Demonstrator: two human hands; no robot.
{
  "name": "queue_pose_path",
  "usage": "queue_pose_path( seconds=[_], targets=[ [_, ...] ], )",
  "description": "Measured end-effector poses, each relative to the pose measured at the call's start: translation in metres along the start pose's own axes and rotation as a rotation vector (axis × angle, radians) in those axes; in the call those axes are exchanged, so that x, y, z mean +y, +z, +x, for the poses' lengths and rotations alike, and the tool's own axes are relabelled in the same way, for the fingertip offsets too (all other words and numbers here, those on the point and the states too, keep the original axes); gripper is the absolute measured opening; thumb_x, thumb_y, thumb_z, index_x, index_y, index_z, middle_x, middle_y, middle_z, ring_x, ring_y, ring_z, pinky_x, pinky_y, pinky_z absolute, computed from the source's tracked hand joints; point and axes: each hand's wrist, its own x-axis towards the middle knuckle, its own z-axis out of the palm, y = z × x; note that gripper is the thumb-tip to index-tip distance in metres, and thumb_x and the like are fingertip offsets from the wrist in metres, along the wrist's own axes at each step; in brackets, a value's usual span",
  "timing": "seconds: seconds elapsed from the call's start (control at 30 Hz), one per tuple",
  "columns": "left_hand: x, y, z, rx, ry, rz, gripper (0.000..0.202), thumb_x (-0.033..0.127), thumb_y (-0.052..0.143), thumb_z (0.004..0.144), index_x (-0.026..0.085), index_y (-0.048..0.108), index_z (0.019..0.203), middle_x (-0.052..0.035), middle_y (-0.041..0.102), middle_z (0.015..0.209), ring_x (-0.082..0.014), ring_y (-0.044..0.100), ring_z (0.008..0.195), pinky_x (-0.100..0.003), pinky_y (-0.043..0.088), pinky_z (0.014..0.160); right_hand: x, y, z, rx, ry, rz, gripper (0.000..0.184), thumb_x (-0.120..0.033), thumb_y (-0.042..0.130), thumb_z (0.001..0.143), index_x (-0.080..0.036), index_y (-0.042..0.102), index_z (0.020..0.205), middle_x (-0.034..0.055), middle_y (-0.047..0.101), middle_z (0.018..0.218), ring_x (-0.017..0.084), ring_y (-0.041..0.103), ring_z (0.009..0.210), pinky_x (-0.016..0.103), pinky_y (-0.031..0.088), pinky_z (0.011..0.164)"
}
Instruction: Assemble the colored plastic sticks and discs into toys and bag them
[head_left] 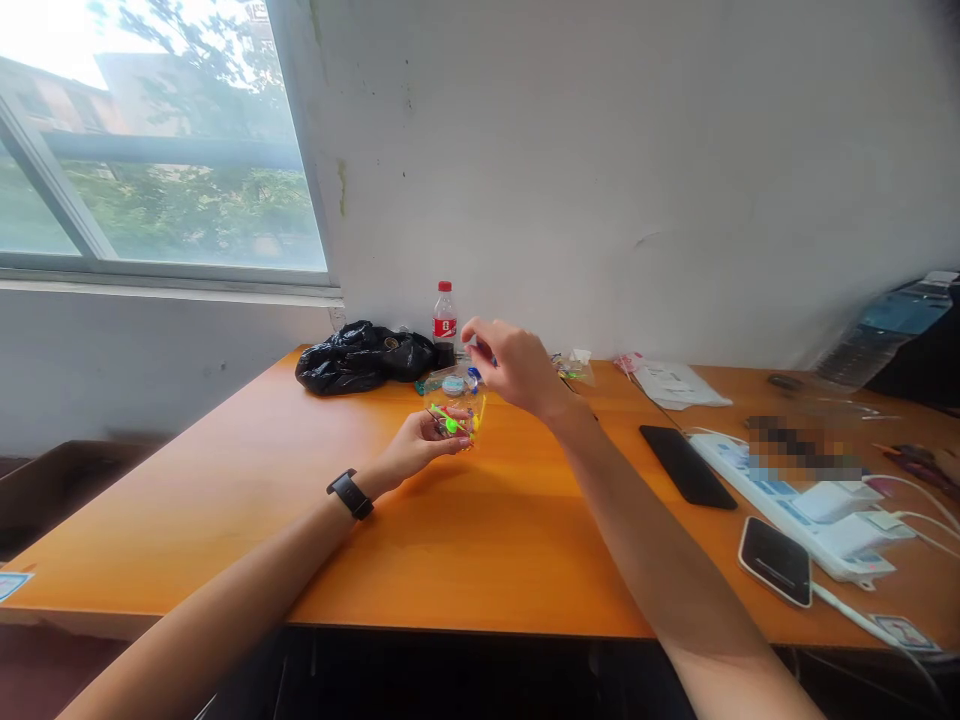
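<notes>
My left hand (417, 447), with a black band on its wrist, is closed round a small clear bag (455, 410) that holds bright green, yellow and red pieces, just above the orange table (465, 540). My right hand (511, 365) hovers over the bag's top with thumb and forefinger pinched on a small blue and white piece that I cannot make out. The bag is partly hidden by both hands.
A crumpled black plastic bag (360, 357) and a red-capped bottle (445, 320) stand at the back near the wall. On the right lie a black phone (687, 466), a white power strip (787, 500) with chargers, a second phone (775, 560), papers (679, 385) and cables.
</notes>
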Motion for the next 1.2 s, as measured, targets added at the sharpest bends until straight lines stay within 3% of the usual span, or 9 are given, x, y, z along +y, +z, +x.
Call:
queue_pose_path(
  seconds=[0.13,0.33,0.47,0.6,0.73,0.8,0.97,1.07,1.2],
  targets=[
    [-0.001,0.001,0.001,0.012,0.04,0.02,0.043,0.042,0.088,0.082,0.012,0.075,0.111,-0.0133,0.078,0.11,-0.0223,0.074,0.095,-0.033,0.058,0.082,-0.008,0.002,0.0,0.01,0.032,-0.025,0.006,-0.019,0.06,0.096,-0.022,0.065,0.093,0.0033,0.066,0.08,0.018,0.053,0.068,0.029,0.032,0.065],
    [-0.006,-0.001,0.002,0.022,0.088,0.044,0.043,0.046,0.084,0.086,0.014,0.074,0.114,-0.0123,0.078,0.107,-0.0214,0.074,0.091,-0.032,0.058,0.078,-0.009,0.007,0.001,0.03,0.134,0.098,0.012,-0.02,0.065,0.091,-0.023,0.06,0.081,-0.0004,0.068,0.074,0.016,0.054,0.066,0.029,0.031,0.063],
    [-0.009,-0.003,0.004,0.064,0.093,0.062,0.049,0.047,0.082,0.088,0.014,0.072,0.123,-0.0119,0.079,0.102,-0.0217,0.074,0.088,-0.03,0.056,0.073,-0.007,0.014,0.002,0.136,0.159,-0.063,0.013,-0.016,0.062,0.091,-0.022,0.06,0.08,0.0028,0.067,0.073,0.019,0.054,0.067,0.031,0.029,0.064],
    [-0.006,-0.003,0.003,0.082,0.121,0.082,0.039,0.047,0.084,0.086,0.013,0.078,0.105,-0.013,0.077,0.11,-0.0222,0.073,0.089,-0.032,0.057,0.074,-0.008,0.018,0.002,0.173,0.159,-0.171,0.014,-0.012,0.057,0.091,-0.023,0.062,0.083,0.0048,0.064,0.071,0.021,0.054,0.066,0.033,0.025,0.064],
    [0.001,0.002,0.001,0.035,0.172,0.093,0.033,0.046,0.084,0.085,0.014,0.077,0.079,-0.0133,0.076,0.109,-0.0293,0.068,0.113,-0.036,0.058,0.086,-0.009,0.02,0.001,0.178,0.222,-0.125,0.018,-0.008,0.054,0.088,-0.023,0.063,0.089,0.0034,0.063,0.069,0.02,0.052,0.061,0.032,0.023,0.061],
    [0.003,0.003,0.0,0.043,0.174,0.102,0.034,0.047,0.084,0.085,0.015,0.076,0.076,-0.0137,0.076,0.11,-0.0307,0.065,0.119,-0.036,0.058,0.088,-0.01,0.02,0.001,0.183,0.253,-0.06,0.018,-0.007,0.055,0.085,-0.023,0.063,0.088,0.0021,0.062,0.068,0.019,0.05,0.059,0.032,0.026,0.06],
    [0.003,0.002,-0.001,0.078,0.081,0.073,0.042,0.048,0.085,0.084,0.015,0.077,0.107,-0.0119,0.077,0.107,-0.0214,0.073,0.086,-0.032,0.057,0.074,-0.011,0.013,0.003,0.053,0.21,0.412,0.004,-0.02,0.06,0.088,-0.022,0.063,0.088,-0.0027,0.053,0.063,0.015,0.047,0.058,0.029,0.035,0.058],
    [0.004,0.002,-0.002,0.056,0.037,0.076,0.045,0.048,0.085,0.085,0.015,0.074,0.113,-0.0104,0.078,0.1,-0.0213,0.074,0.087,-0.028,0.054,0.069,-0.01,0.005,0.004,-0.051,0.187,0.67,0.007,-0.029,0.064,0.089,-0.022,0.064,0.09,-0.0049,0.046,0.062,0.013,0.042,0.057,0.027,0.035,0.055],
    [0.003,0.002,-0.003,0.019,0.035,0.073,0.042,0.048,0.085,0.084,0.014,0.076,0.108,-0.0125,0.077,0.108,-0.023,0.074,0.092,-0.028,0.055,0.069,-0.005,-0.001,0.005,-0.047,0.217,0.69,0.012,-0.033,0.067,0.089,-0.021,0.064,0.09,-0.005,0.046,0.063,0.013,0.042,0.055,0.027,0.034,0.053]
  ],
)
